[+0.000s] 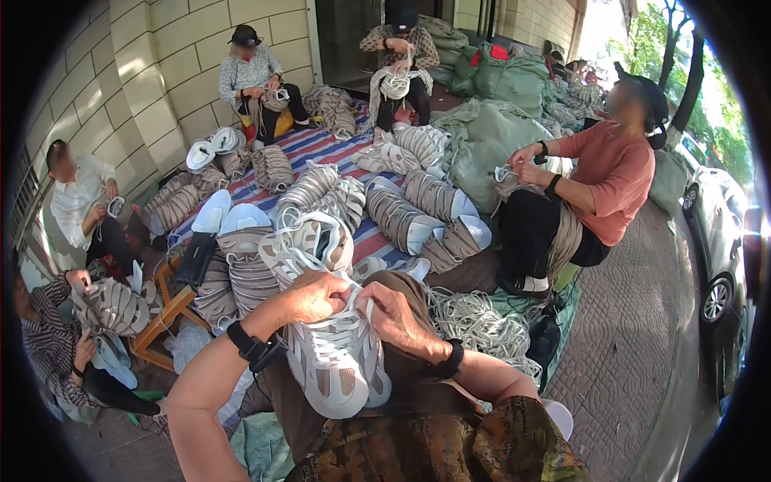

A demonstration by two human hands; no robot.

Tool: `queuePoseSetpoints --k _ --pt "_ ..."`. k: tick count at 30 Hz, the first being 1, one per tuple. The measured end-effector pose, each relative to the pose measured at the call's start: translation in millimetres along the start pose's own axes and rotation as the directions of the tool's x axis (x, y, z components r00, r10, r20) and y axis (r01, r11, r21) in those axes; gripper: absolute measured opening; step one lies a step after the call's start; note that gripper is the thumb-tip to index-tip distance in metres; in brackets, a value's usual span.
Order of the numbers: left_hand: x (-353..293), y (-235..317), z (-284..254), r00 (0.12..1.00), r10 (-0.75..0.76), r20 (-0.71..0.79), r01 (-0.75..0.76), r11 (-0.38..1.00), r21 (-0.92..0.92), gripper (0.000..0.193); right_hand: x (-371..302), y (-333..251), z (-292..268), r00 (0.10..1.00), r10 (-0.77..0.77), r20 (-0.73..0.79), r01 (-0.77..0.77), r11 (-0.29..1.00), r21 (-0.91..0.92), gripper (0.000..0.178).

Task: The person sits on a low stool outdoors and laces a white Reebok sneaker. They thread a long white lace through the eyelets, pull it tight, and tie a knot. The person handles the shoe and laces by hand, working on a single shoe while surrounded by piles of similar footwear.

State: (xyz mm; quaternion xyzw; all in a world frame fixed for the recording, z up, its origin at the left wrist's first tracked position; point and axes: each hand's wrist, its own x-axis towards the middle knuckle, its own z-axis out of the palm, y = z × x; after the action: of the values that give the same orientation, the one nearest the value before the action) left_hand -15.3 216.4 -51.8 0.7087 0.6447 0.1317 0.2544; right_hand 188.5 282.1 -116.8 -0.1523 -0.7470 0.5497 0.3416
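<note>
A pair of grey-and-white sneakers (328, 371) rests on my lap, toes toward me. Over the tongue of the upper shoe, my left hand (315, 296) has its fingers closed on a white shoelace (347, 299). Beside it, my right hand (395, 315) pinches the lace from the other side, thumb and forefinger together. Lacing crosses the front of the shoe. Just beyond my hands lie more laced sneakers (309, 241), close to the left wrist. My fingers partly hide the shoe's opening.
A heap of white laces (486, 329) lies right of my knee. Bundled shoes (405, 213) cover a striped sheet (277, 157). A wooden stool (165, 325) with a black speaker-like box (195, 259) stands left. Several people sit around, one in a coral top (614, 173). Green sacks (490, 145) pile up behind.
</note>
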Motion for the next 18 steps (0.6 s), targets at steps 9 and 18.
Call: queuePoseSetpoints --k 9,18 --pt "-21.5 19.1 -13.0 0.975 0.170 -0.144 -0.139 0.970 0.202 0.009 9.0 18.9 1.1 0.992 0.098 -0.075 -0.082 0.977 0.198 0.044" --pt "-103.1 -31.3 -49.5 0.943 0.159 -0.294 -0.025 0.910 0.413 0.024 7.2 28.9 -0.1 0.989 0.021 -0.146 0.019 0.963 0.270 0.044"
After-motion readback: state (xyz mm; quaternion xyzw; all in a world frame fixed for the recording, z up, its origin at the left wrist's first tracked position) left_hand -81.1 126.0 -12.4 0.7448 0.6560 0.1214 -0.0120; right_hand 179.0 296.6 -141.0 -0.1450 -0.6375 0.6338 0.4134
